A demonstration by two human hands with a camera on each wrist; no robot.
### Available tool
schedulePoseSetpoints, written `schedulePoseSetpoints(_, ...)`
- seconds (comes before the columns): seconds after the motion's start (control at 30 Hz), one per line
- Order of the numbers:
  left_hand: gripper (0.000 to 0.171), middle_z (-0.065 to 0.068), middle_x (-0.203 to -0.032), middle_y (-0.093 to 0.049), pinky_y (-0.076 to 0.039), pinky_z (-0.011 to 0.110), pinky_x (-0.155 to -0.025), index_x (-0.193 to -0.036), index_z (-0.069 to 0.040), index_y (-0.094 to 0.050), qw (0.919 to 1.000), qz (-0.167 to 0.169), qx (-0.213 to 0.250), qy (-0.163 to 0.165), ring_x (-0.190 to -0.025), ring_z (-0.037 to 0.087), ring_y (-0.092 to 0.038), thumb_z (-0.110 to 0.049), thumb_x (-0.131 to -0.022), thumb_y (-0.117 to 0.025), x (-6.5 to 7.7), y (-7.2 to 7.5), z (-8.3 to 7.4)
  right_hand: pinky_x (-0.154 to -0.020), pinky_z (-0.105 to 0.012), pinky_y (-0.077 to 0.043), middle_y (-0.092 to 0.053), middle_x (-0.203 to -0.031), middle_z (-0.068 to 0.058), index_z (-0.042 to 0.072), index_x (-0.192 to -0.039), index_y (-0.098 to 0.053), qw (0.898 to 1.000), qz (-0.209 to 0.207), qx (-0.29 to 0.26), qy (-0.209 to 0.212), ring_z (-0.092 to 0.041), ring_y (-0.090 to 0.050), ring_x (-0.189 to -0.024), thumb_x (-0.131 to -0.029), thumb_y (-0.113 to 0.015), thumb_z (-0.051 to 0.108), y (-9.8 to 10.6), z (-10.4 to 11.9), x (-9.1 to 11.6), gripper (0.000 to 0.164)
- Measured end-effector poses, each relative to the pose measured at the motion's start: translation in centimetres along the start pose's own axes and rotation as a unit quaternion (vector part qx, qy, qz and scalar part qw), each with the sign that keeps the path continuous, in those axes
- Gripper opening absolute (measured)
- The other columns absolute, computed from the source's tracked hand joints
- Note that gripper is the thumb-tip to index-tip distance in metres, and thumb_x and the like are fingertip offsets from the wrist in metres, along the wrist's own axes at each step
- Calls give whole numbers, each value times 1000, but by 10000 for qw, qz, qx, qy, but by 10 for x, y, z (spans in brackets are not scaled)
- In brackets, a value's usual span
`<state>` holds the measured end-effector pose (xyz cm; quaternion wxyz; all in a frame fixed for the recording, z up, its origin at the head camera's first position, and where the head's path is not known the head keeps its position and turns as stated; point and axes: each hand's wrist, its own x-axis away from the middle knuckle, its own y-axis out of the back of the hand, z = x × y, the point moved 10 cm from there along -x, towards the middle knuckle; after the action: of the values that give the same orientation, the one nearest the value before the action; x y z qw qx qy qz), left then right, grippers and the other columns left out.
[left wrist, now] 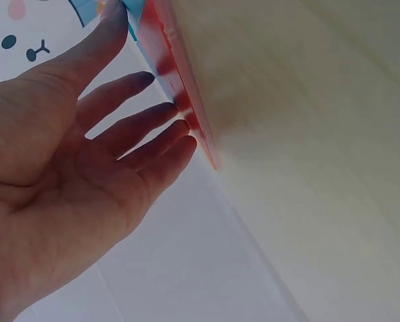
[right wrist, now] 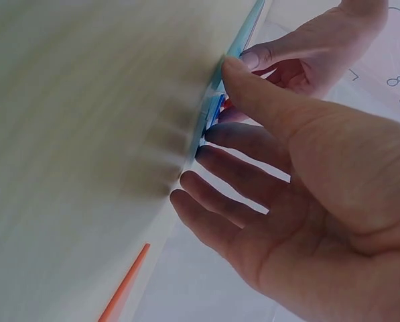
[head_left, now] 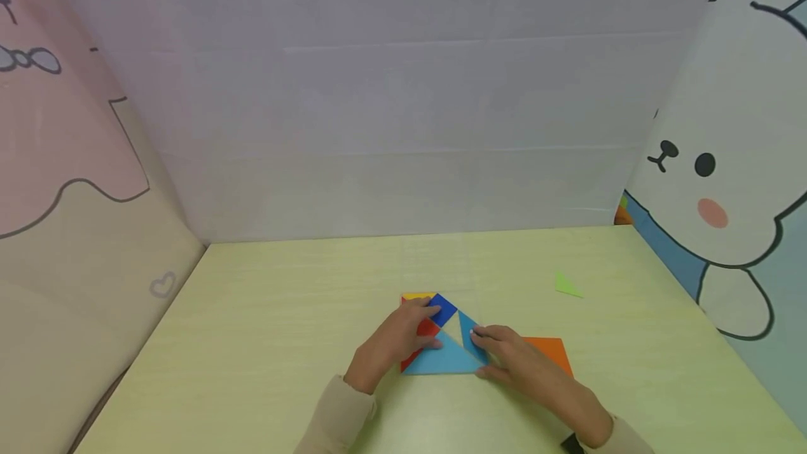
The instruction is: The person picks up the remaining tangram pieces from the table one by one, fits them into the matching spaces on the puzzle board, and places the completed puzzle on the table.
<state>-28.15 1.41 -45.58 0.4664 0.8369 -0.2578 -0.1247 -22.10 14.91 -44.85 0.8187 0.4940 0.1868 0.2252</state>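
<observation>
One left hand point(head_left: 398, 333) spread, touching blue square point(head_left: 447, 309) | right hand point(head_left: 513, 358) spread, touching blue triangle point(head_left: 466, 329)

Forearms point(head_left: 333, 420) in from bottom edge of head view, both angled inward, beige sleeves point(head_left: 621, 438) ending at wrists point(head_left: 362, 370). Left hand point(head_left: 403, 331) back up, reaching right and forward. Right hand point(head_left: 520, 359) back up, reaching left and forward. Hands near each other, not touching. Left fingers point(left wrist: 119, 95) lightly bent, gaps between, left thumb point(left wrist: 106, 40) well apart. Right fingers point(right wrist: 243, 176) extended, slight bend, fanned, right thumb point(right wrist: 260, 94) well apart from them
</observation>
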Motion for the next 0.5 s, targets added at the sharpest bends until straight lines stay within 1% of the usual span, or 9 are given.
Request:
schedulePoseSetpoints(0.13, 59, 21, -152, -50, -44, 47, -111, -144, -3, -59, 9998, 18, -177, -11, -142, 36, -46, -24, -92, -79, 1, 0, -1, -101, -53, -49, -59, -139, -23, -10, -135, -61, 10000, 59, 41, -42, -41, -55, -127, -94, -76, 20, -1, 1, -1, 53)
schedulePoseSetpoints(0.23, 59, 21, -153, -48, -44, 47, -111, -145, -5, -59, 9992, 69, -392, -3, -143, 35, -45, -26, -93, -77, 2, -1, -2, -102, -54, -48, -59, -140, -23, -9, -136, -61, 9999, 113, 54, -82, -42, -54, -127, -95, -75, 22, -2, 2, -1, 53)
schedulePoseSetpoints(0.33, 59, 19, -153, -49, -46, 45, -109, -144, -7, -60, 9973, 51, -732, -61, -142, 33, -46, -29, -92, -77, 3, -1, -4, -103, -54, -48, -59, -141, -23, -9, -136, -60, 9998, 120, 58, -124, -42, -54, -128, -95, -74, 21, -3, 1, -1, 53)
schedulePoseSetpoints(0.5, 57, 17, -150, -54, -48, 41, -107, -142, -8, -63, 9900, -69, -1381, -267, -139, 31, -50, -32, -92, -77, 3, -1, -8, -103, -55, -47, -59, -141, -23, -10, -136, -60, 9998, 104, 68, -128, -42, -54, -128, -95, -75, 19, -3, 0, -1, 53)
